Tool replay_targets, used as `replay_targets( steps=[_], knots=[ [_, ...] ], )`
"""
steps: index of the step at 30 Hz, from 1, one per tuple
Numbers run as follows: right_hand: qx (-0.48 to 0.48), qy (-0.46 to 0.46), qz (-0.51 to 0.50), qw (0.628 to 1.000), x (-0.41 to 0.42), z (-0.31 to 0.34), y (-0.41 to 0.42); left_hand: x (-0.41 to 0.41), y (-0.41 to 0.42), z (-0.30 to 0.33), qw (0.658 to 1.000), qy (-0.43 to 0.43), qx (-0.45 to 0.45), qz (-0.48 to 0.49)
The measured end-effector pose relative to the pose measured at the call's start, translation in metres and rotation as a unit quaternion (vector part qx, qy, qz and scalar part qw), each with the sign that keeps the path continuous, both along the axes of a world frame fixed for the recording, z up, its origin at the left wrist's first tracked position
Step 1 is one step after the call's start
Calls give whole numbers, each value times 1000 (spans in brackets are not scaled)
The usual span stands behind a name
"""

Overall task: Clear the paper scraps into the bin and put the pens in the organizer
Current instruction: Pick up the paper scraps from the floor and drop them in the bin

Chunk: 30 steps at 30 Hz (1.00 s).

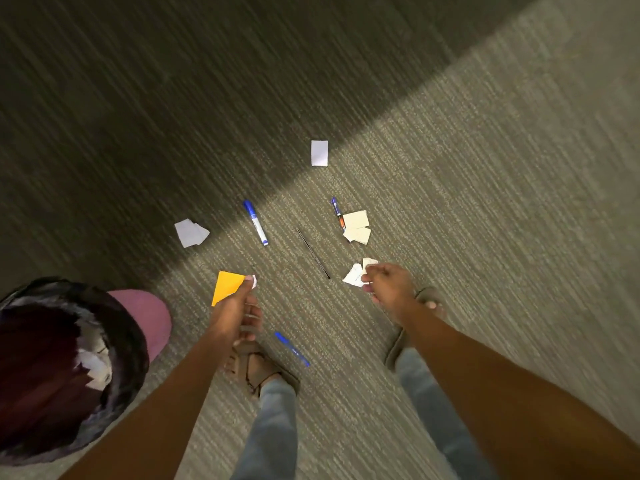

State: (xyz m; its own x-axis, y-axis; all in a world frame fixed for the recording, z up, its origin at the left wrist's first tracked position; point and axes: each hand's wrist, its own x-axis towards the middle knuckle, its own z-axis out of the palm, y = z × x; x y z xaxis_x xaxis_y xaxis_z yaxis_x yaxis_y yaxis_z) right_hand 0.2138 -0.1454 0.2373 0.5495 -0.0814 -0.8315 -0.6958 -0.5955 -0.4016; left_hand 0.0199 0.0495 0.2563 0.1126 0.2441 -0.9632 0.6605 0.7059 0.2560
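Head view, scrap-clearing step: we are pinching a yellow scrap (227, 285) in our left hand (235, 306) and white scraps (355, 274) in our right hand (388, 285), judging the bin (114, 317) at left next, pens (255, 221) lying uncollected.

Floor is ribbed grey-green carpet (450, 209), rough and matt. The yellow triangular paper scrap (227, 285) looks flat and matt, same for the white rectangular paper slip (319, 153). Blue-capped white marker (255, 222) is smooth plastic, probably glossy. Round bin's black liner (135, 344) looks shiny.
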Motion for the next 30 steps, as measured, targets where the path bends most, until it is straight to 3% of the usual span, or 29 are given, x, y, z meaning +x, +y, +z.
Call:
replay_targets(
  steps=[4, 7, 15, 17, 19, 22, 24, 27, 30],
  knots=[
    [-31, -15, 32, 999, 3, -46, -9, 13, -13, -42, 1000, 13, -13, -5],
    [-19, -51, 95, 994, 20, -87, -19, 24, -27, -85, 998, 14, 56, 0],
    [-138, -97, 336, 927, 64, -162, -74, 80, -125, -181, 972, -8, 194, -133],
    [-137, -107, 429, 886, 70, -182, -86, 100, -152, -202, 946, -24, 232, -226],
    [-124, -135, 519, 835, 71, -193, -91, 115, -174, -214, 898, -23, 287, -332],
    [-94, -196, 628, 747, 70, -218, -95, 133, -201, -238, 838, -15, 375, -397],
    [-75, -204, 669, 711, 67, -229, -97, 141, -213, -251, 797, -20, 399, -453],
    [-83, -222, 682, 692, 65, -242, -104, 149, -215, -266, 735, -11, 409, -540],
    [-67, -219, 648, 727, 66, -251, -111, 152, -208, -274, 695, -7, 413, -589]
  ],
)
